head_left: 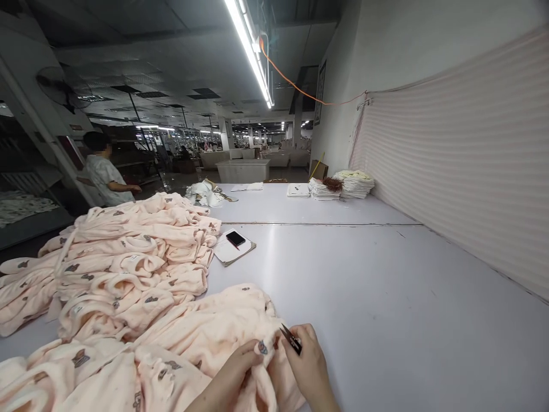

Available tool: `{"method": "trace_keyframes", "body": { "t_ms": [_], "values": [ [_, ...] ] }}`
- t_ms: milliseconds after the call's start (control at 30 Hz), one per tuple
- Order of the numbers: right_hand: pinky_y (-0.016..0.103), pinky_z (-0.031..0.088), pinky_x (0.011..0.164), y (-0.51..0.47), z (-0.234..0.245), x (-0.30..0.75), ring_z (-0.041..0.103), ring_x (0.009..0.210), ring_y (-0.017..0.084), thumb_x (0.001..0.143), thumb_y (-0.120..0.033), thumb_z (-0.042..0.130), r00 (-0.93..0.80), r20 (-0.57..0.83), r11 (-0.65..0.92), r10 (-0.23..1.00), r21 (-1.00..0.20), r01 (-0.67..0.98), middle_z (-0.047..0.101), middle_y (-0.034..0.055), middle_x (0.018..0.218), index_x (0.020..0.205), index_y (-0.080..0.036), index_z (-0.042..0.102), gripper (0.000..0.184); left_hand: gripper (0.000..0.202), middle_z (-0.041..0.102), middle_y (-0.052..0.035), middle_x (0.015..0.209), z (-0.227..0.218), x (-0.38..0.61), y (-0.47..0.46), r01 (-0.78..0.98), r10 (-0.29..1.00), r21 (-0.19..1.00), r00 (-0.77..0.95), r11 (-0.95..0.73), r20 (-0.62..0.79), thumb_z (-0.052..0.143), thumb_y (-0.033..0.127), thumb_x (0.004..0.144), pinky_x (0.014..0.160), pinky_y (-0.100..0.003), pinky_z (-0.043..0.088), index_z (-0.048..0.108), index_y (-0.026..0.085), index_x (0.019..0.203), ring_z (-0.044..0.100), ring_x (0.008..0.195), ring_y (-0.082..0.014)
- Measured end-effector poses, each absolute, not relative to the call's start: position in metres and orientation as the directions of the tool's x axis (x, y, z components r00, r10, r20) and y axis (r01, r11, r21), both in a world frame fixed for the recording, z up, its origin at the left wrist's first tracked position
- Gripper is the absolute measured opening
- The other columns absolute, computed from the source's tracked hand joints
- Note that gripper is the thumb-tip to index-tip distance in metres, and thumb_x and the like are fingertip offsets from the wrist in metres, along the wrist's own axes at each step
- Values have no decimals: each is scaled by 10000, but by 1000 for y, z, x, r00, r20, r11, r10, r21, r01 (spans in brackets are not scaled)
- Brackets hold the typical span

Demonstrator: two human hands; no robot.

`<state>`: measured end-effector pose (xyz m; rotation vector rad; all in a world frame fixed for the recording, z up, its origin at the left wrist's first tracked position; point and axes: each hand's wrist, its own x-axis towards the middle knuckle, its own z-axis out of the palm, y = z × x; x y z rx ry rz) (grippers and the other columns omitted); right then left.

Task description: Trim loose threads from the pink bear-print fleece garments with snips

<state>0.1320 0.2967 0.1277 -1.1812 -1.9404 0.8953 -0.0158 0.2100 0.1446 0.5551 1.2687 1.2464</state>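
Note:
A pale pink fleece garment point(214, 323) with small printed figures lies at the table's near edge. My left hand point(238, 366) is closed on a fold of it, thumb on top. In my right hand point(307, 357) is a small pair of dark thread snips point(291, 340), the pointed blades aimed up and left beside the cloth. Some fingers of the right hand are hidden behind the fabric, so I cannot tell whether they also grip it. More garments of the same fleece point(141, 246) are heaped to the left.
A phone point(235, 238) and a pen rest on a notepad point(227, 254) mid-table. Farther back are white cloth scraps point(206, 193) and folded stacks point(354, 184). Striped cloth point(454, 149) covers the right wall. A person point(105, 171) stands beyond the heap at left.

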Motion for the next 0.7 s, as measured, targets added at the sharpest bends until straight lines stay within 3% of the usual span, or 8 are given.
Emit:
{"method": "trace_keyframes", "body": {
  "t_ms": [200,333,567,700],
  "values": [
    [240,551,790,266,148,139,684,945,186,820,-237,564,-544,213,444,812,-830,337,695,16,1061,1108,-290,678,313,261,672,-32,830,152,-14,196,-617,928,741,-49,263,-370,514,220,719,804,-298,445,605,175,960,632,851,-213],
    [281,546,849,261,150,133,674,1000,204,864,-242,515,-515,236,465,824,-801,377,713,18,1081,1050,-283,710,273,250,681,-40,838,154,-16,191,-667,935,701,-19,252,-354,523,201,752,780,-292,450,606,168,986,637,878,-222],
    [286,571,768,251,154,135,697,931,225,822,-232,555,-514,303,547,803,-716,433,719,4,1047,1089,-326,689,313,208,674,-35,800,171,-11,188,-676,948,704,-28,216,-318,582,211,750,784,-282,433,619,169,951,627,830,-203],
    [300,557,824,251,151,134,694,953,229,860,-288,524,-490,236,454,839,-800,393,733,21,1043,1003,-308,736,256,153,649,-9,742,173,-8,187,-640,935,734,-66,228,-349,610,238,721,750,-277,432,618,174,860,609,751,-180]
  ]
}}
